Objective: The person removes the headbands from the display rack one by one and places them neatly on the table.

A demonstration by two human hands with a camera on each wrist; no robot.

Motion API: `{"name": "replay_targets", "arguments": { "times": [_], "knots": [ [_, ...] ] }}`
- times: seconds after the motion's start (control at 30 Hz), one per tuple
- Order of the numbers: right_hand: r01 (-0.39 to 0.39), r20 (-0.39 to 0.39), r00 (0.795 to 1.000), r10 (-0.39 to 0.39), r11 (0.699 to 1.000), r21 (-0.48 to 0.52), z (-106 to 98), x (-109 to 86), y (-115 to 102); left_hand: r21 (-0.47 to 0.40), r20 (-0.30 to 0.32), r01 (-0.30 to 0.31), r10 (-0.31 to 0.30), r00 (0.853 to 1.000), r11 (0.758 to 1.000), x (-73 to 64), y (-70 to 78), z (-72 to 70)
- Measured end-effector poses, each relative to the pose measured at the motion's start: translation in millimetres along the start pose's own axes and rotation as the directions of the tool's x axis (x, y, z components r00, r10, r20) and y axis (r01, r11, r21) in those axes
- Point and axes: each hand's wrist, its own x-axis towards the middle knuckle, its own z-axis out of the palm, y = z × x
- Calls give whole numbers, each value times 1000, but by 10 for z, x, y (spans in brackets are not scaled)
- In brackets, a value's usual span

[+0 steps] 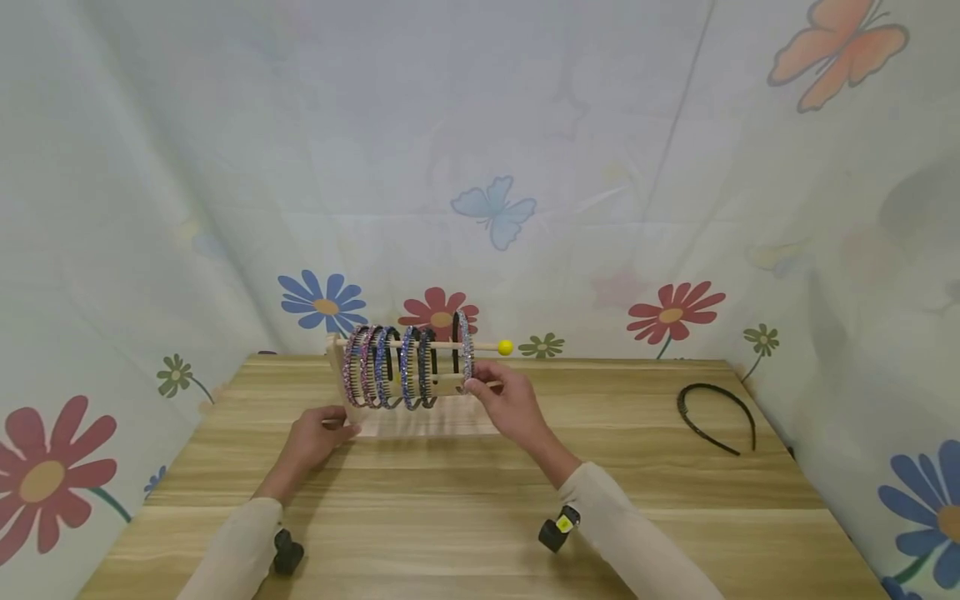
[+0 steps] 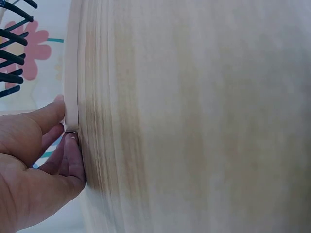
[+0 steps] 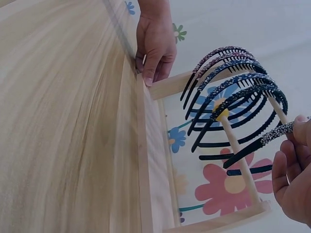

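Note:
A wooden display rack (image 1: 335, 367) stands at the middle of the table, its horizontal rods strung with several glittery toothed headbands (image 1: 408, 367) in pink, blue and black. A yellow ball (image 1: 506, 347) caps the upper rod's right end. My right hand (image 1: 510, 402) pinches a silver glitter headband (image 1: 468, 342) that hangs around the rods, set apart to the right of the others. At the rack's left end, my left hand (image 1: 311, 437) grips the end of the base board (image 2: 71, 63) between thumb and fingers.
A dark headband (image 1: 682, 407) lies by itself on the wood-grain table (image 1: 600, 433) at the right. Behind the table hangs a pale cloth (image 1: 390, 200) printed with flowers and butterflies. Small black devices (image 1: 553, 533) are strapped to both wrists.

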Motion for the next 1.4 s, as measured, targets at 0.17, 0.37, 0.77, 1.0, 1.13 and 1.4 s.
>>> {"name": "replay_targets", "arguments": {
  "times": [0.17,0.37,0.77,1.0,1.13,1.4],
  "knots": [
    [15,-11,1000,-15,1000,12,-38,23,-19,4,6,-6,5,1000,1000,0,26,-18],
    [17,-20,1000,-16,999,37,-86,22,-69,11,9,-13,13,1000,1000,-12,59,-33],
    [60,-3,998,-60,998,-1,-212,-19,-184,6,21,-9,9,1000,1000,-12,60,-40],
    [64,-28,997,-65,997,-38,-305,-28,-313,-1,18,-13,13,1000,1000,-14,52,-32],
    [61,-36,997,-63,997,-54,-377,-21,-346,3,15,-24,24,1000,1000,-12,39,-25],
    [78,-51,995,-83,992,-96,-517,13,-312,7,12,-17,17,1000,1000,-17,28,-23]
  ]
}}
